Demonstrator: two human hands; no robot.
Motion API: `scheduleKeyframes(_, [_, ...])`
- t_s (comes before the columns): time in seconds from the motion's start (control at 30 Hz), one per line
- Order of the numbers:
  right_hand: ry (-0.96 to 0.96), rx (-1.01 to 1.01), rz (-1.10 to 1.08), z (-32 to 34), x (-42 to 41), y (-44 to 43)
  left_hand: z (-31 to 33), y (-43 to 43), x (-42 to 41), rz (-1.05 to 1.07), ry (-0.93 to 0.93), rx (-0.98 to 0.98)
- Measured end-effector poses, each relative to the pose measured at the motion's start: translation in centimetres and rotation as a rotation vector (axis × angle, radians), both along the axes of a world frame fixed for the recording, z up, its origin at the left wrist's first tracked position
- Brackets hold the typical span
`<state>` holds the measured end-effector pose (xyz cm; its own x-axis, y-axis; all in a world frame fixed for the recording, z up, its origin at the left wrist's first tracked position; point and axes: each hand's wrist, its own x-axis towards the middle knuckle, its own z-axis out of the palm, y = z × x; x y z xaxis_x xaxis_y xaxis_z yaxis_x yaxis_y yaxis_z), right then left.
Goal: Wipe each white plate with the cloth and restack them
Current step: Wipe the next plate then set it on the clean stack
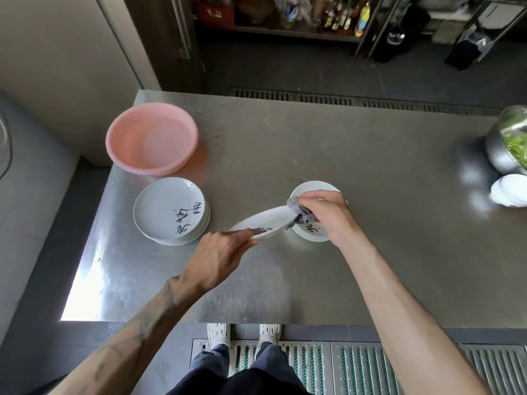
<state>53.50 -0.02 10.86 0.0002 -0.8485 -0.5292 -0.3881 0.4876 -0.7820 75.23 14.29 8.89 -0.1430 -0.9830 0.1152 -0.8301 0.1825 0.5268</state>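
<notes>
Above the middle of the brushed stainless-steel surface (356,138), the person holds one round white plate with black brush lettering (268,222) tilted in the air, its near edge to the left and its far edge to the right. The left grip (219,252) grasps the plate's near rim. The right grip (325,212) is clenched round a crumpled grey cloth (302,213) and presses it against the far rim.

Directly below the cloth sits a short stack of white plates (312,235), partly hidden by the hand. A taller stack of matching lettered plates (168,209) stands well apart to the left, just in front of a round pink plastic basin (151,138). Which stack is wiped and which is waiting cannot be told.

The step in hand appears to be wiping the held plate, with the cloth working at its edge. To do it well, the left grip should act as a firm pivot and turn the rim a little at a time, so that the cloth passes over the whole edge. The face and underside then need full sweeps rather than dabs. Glazed ware is likely slippery if damp, so the plate is best kept low over the surface and clear of the stack beneath it. Once dry, it should be lowered flat and centred on its stack, not dropped.
</notes>
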Motion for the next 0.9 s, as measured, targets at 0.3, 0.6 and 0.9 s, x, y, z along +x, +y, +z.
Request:
scheduleKeyframes(0.3, [-0.107,-0.102,-0.261,-2.9,-3.7,1.0,-3.3,-2.8,-3.6,0.077,0.144,-0.059])
scheduleKeyframes(0.6, [-0.102,-0.143,-0.442,-6.8,-8.3,0.5,-6.2,-8.3,-8.8,0.129,0.314,0.249])
scheduleKeyframes(0.9, [0.072,-0.259,-0.46,-10.4,-9.5,-1.0,-12.0,-12.1,-11.5,0.206,0.366,0.472])
